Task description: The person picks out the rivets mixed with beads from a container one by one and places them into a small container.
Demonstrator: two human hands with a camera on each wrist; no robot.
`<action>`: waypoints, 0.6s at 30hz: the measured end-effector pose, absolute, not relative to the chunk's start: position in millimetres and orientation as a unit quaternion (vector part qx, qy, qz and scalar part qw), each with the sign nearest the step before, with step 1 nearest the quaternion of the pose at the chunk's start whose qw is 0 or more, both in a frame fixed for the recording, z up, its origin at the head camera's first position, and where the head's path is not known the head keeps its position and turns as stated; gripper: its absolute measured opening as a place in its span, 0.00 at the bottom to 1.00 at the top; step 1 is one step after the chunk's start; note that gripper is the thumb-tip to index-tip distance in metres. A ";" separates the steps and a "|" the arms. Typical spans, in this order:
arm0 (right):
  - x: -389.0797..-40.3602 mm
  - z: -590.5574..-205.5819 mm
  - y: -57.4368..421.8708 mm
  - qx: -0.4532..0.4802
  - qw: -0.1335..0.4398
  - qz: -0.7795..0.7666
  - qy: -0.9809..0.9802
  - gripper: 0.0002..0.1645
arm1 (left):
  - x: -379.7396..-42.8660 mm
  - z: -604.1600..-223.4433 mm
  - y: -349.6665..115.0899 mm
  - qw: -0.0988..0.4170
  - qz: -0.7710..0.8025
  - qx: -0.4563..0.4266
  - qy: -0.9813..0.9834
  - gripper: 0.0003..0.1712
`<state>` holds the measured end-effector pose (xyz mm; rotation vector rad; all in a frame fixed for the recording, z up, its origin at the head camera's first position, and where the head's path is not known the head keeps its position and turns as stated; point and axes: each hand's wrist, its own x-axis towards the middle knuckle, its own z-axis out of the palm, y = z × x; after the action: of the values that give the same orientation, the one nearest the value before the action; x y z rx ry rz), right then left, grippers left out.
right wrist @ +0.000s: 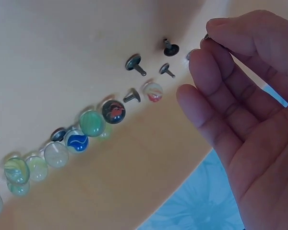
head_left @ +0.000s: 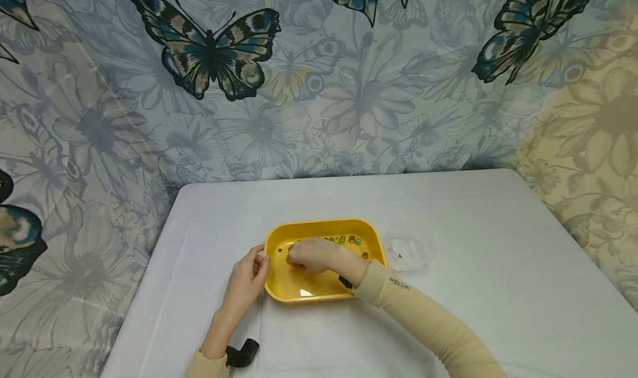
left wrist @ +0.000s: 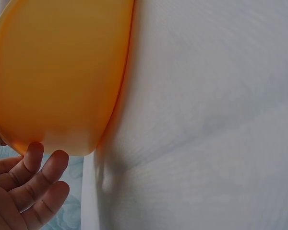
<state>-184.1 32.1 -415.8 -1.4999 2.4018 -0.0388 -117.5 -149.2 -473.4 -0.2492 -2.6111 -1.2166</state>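
Possibly a slip or a roll in the making

Head view: the yellow tray (head_left: pixel 284 289) sits on the white tabletop (head_left: pixel 463 217). The left hand (head_left: pixel 246 281) holds its left rim, thumb and fingers at the edge, while the right hand (head_left: pixel 314 255) reaches inside, over the tray's floor. Marbles (head_left: pixel 343 240) line the tray's far wall, and a clear container (head_left: pixel 405 255) stands just beyond its right side with a small dark bit (head_left: pixel 400 255) in it. The right forearm crosses the tray's near right corner; a low sleeve or wrist strap could catch that rim and jolt everything inside.

Left wrist view: the fingers lie apart and bent, with at least one fingertip against the tray's outer wall; the thumb is mostly hidden. That looks like a light hold, so a knock could swing the tray and set the marbles rolling.

Right wrist view: thumb and index finger pinch a tiny metal piece (right wrist: pixel 207 36), mostly covered, above the tray. Held by so little, it could slip out and drop among the metal studs (right wrist: pixel 135 64) near the tray's wall. The other fingers hang close to the studs and could brush one into the marbles, making the two kinds harder to part.
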 end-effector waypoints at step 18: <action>-187.5 -410.1 47.4 -0.509 0.145 -0.051 0.847 0.10 | -117.3 -473.6 -148.3 0.122 -0.418 -0.080 -0.897 0.16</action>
<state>-187.5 47.4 -410.1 -1.4666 2.4405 -0.1467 -117.3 -148.3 -473.6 -0.2348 -2.6170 -1.2205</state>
